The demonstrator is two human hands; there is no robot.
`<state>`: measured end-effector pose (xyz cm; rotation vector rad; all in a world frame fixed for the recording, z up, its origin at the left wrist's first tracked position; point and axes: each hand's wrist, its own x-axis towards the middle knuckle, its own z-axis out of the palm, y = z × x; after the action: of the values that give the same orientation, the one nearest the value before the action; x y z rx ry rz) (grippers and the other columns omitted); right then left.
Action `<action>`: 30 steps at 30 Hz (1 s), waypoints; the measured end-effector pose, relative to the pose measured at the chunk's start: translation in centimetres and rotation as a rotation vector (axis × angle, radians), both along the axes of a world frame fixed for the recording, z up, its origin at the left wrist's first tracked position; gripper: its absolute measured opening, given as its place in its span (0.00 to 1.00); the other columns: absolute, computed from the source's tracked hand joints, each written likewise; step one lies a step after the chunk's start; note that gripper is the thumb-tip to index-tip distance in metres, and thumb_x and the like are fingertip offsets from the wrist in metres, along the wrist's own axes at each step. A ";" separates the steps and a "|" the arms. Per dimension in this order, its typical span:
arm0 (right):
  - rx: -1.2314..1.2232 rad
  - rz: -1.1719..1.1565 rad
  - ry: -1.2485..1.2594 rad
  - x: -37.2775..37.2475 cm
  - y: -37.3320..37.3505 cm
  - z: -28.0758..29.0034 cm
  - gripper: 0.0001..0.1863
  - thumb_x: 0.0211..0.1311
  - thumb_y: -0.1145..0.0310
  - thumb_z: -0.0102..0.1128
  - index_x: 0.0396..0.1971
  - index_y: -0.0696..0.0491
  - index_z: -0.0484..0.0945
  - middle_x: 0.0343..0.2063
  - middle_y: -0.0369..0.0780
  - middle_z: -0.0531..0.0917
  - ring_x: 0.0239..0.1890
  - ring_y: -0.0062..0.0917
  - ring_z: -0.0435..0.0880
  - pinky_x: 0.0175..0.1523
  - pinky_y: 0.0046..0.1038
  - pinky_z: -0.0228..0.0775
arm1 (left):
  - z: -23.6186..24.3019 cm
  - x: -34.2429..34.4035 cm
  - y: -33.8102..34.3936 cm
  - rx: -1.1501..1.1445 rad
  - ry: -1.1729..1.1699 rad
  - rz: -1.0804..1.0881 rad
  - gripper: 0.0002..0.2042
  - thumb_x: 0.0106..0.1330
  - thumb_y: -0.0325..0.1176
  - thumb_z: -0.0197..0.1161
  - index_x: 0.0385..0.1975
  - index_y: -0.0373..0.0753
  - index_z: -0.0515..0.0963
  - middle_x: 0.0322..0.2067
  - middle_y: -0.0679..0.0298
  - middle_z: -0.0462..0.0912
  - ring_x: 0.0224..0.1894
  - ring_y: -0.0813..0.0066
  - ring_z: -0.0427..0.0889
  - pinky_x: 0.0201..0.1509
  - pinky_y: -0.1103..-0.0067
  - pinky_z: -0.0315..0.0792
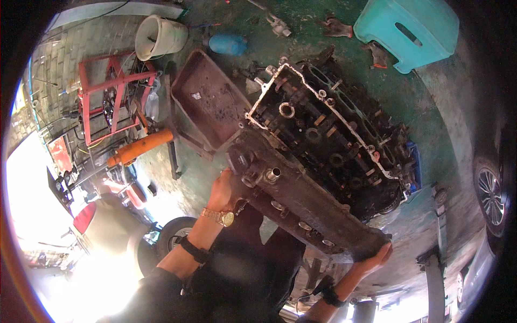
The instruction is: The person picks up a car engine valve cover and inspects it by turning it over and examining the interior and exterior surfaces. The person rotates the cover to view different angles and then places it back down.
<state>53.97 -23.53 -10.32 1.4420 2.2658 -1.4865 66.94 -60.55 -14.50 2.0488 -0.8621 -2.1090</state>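
Between my two hands is a long, grimy valve cover [318, 202], with an oil filler cap near its left end and a short metal tube standing up from it. My left hand [222, 194] grips the left end, a gold watch on that wrist. At the other end my right hand [374, 261] holds the lower right corner, fingers partly hidden beneath. Just beyond the cover lies an oily engine [312, 134], its top uncovered, with the inner parts showing inside a pale gasket edge. The cover overlaps the engine's near side in view; whether they touch I cannot tell.
A rusty drip tray [207, 102] stands left of the engine. Farther back are a white bucket [161, 37], a blue bottle [227, 44] and a turquoise stool [409, 32]. A red frame [113, 91] and an orange cylinder [141, 148] are at left, a car wheel [489, 196] at right.
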 end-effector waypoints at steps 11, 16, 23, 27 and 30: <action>0.014 0.018 -0.011 -0.5 0.3 -0.2 0.27 0.65 0.49 0.50 0.45 0.61 0.74 0.40 0.47 0.77 0.38 0.34 0.77 0.40 0.37 0.74 | -1.6 0.8 -0.1 0.095 0.039 -0.006 0.21 0.76 0.39 0.35 0.58 0.33 0.66 0.52 0.52 0.75 0.50 0.55 0.78 0.52 0.59 0.76; 0.278 0.197 0.018 -0.7 1.6 -0.8 0.27 0.66 0.49 0.47 0.45 0.62 0.75 0.39 0.48 0.78 0.37 0.35 0.78 0.38 0.38 0.74 | -0.9 -1.6 0.4 0.057 0.042 -0.082 0.20 0.75 0.40 0.36 0.56 0.35 0.69 0.49 0.53 0.78 0.48 0.55 0.80 0.48 0.58 0.78; 0.080 0.025 0.031 -1.5 1.3 -0.4 0.28 0.66 0.48 0.49 0.45 0.62 0.76 0.41 0.48 0.78 0.38 0.34 0.77 0.39 0.38 0.73 | -0.6 -3.0 0.9 0.098 0.160 -0.028 0.20 0.76 0.41 0.34 0.56 0.36 0.69 0.49 0.54 0.79 0.47 0.57 0.80 0.46 0.60 0.79; 0.095 0.018 0.034 -0.9 1.5 -0.7 0.27 0.65 0.49 0.50 0.44 0.62 0.76 0.40 0.47 0.77 0.38 0.35 0.77 0.39 0.38 0.73 | -0.4 -2.4 0.8 0.079 0.059 -0.067 0.21 0.76 0.41 0.34 0.56 0.36 0.69 0.51 0.55 0.78 0.48 0.58 0.80 0.49 0.62 0.78; 0.098 0.058 0.049 0.1 2.7 -1.2 0.26 0.65 0.51 0.51 0.45 0.62 0.76 0.41 0.49 0.78 0.39 0.37 0.78 0.41 0.39 0.73 | -0.9 -1.4 0.7 0.064 0.071 -0.074 0.21 0.76 0.40 0.34 0.57 0.34 0.68 0.51 0.55 0.78 0.49 0.58 0.79 0.51 0.63 0.77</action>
<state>54.08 -20.83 -11.47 1.3654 2.4188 -1.4288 65.50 -59.85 -15.42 1.9880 -0.8848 -2.2610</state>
